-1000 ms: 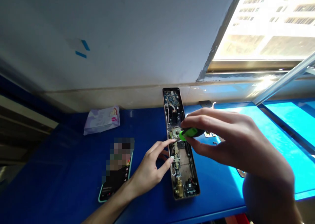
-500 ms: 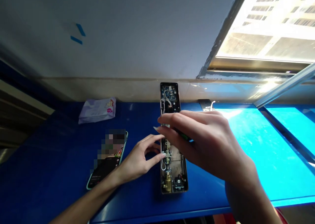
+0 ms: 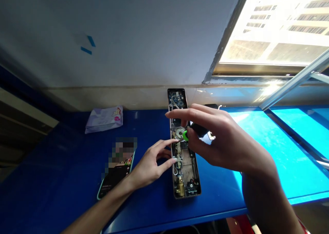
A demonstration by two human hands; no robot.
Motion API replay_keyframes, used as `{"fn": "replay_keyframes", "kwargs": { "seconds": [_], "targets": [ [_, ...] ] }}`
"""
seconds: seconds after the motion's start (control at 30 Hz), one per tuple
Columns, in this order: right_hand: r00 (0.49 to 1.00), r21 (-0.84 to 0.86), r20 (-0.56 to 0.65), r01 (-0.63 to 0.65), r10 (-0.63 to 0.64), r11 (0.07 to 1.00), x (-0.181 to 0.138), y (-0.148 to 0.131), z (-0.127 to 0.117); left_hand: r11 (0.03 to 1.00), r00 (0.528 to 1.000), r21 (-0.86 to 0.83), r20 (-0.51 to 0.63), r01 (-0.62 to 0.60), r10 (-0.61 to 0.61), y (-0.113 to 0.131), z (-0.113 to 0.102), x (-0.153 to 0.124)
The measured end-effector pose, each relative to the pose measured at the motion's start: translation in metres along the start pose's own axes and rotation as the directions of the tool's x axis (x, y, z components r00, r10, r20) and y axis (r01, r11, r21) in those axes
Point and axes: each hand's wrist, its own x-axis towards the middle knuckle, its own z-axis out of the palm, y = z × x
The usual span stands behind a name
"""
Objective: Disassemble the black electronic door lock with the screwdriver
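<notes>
case, long and thin, (image 3: 187, 165) is lying with its inside showing on the blue table (image 3: 144, 206). its far end is standing at the table's back edge, by the wall, and its near end is pointing at the front edge. the right hand (image 3: 221, 138) is pinching a green and black screwdriver (image 3: 185, 135) between thumb and fingers, with the pointing finger sticking out straight. the screwdriver is leaning down toward the round metal part (image 3: 180, 133) in the middle. the left hand (image 3: 151, 163) is making a loose, wide curve, with its thumb and pointing finger apart. they are resting on small parts by the case's left side, and i cannot tell how hard they are pushing.

the case is looking stiff and maybe a bit heavy, since it seems to be metal. its smooth sides may be slippery, so holding both long sides near the middle is probably best. the blue board (image 3: 177, 98) at the far end is looking easy to break, and the white wire (image 3: 175, 171) is looking soft and bendy, so pulling there could hurt them. the gold part (image 3: 181, 188) at the near end is looking hard and strong. the screwdriver is probably light, and its thick handle is giving the best grip.
</notes>
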Motion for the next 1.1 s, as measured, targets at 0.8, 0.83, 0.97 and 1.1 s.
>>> {"fn": "replay_keyframes", "kwargs": {
  "seconds": [0.8,0.83,0.97,1.1],
  "targets": [
    [0.996,-0.063,-0.083,0.023,-0.028,0.998,0.0,-0.001,0.006,0.994,0.998,-0.087,-0.032,0.058,-0.062,-0.004,0.003,0.0],
    [0.994,-0.049,-0.104,0.027,-0.032,0.998,0.001,0.001,0.007,0.995,0.998,-0.086,-0.034,0.058,-0.061,-0.005,0.003,0.0],
    [0.996,-0.006,-0.068,0.064,-0.065,0.998,0.001,0.005,0.007,0.994,0.997,-0.092,-0.029,0.062,-0.065,-0.002,0.002,0.001],
    [0.998,0.01,0.015,0.062,-0.062,0.998,0.0,0.002,0.004,0.994,0.998,-0.097,-0.033,0.058,-0.062,0.001,0.002,0.001]
  ]
}}
